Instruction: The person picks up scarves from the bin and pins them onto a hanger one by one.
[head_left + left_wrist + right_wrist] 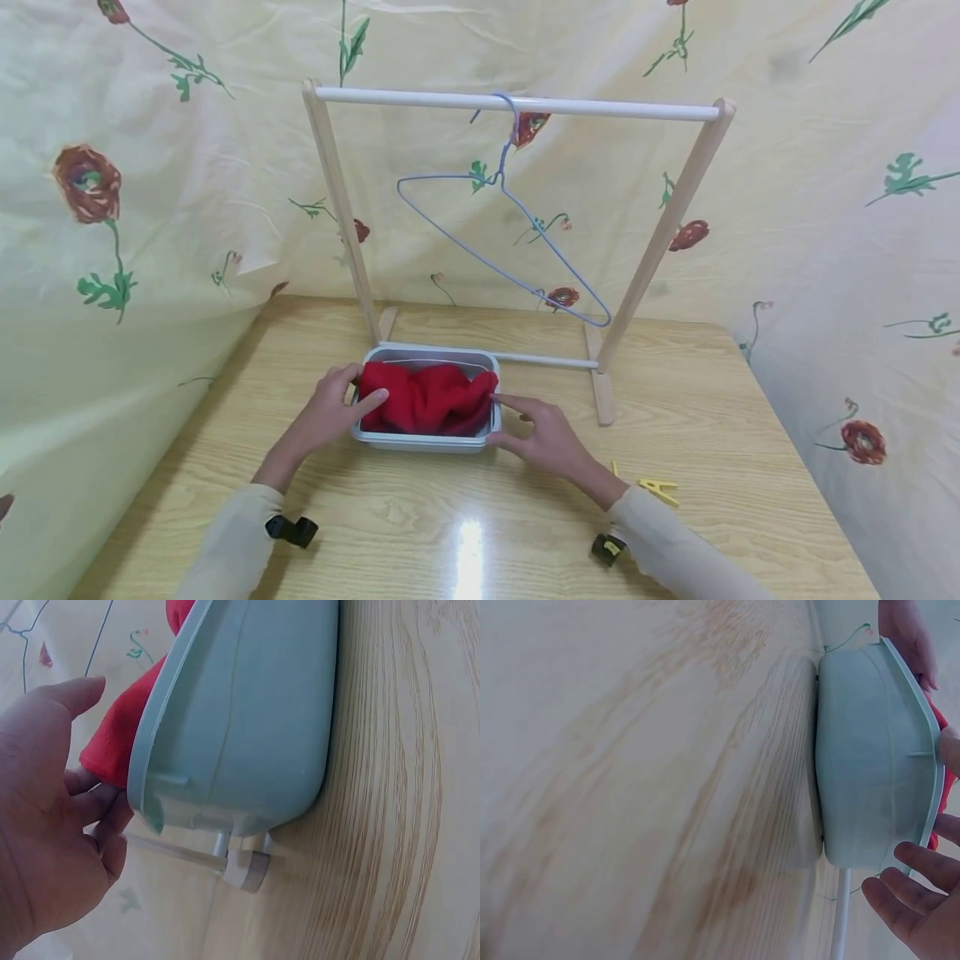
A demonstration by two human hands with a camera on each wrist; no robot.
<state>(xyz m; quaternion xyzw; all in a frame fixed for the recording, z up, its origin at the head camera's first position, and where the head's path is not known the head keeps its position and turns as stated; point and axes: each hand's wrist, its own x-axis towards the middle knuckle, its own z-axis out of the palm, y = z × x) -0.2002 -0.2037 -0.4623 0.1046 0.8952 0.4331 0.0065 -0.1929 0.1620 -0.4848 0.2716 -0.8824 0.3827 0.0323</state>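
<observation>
1 soft, crumpled red cloth (431, 396), likely light and best pinched by raised folds, is held in 1 pale-blue rectangular plastic basin (422, 446) towards the tabletop's (360, 517) far edge. At its ends, left hand (333, 408) and right hand (550, 436) are spread, thumbs parted from fingers. 1 blue wire hanger (501, 172) and at least 1 yellow clothespin (660, 489) are seen.

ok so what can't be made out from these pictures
Floor of the tub: head view, hidden by the red cloth.
Cloth's full shape: head view, bunched on itself.
Yellow piece: head view, apparently partly behind the right forearm.
Hanger: left wrist view, cut off by the edges.
Right hand: right wrist view, cut off by right edge.
</observation>
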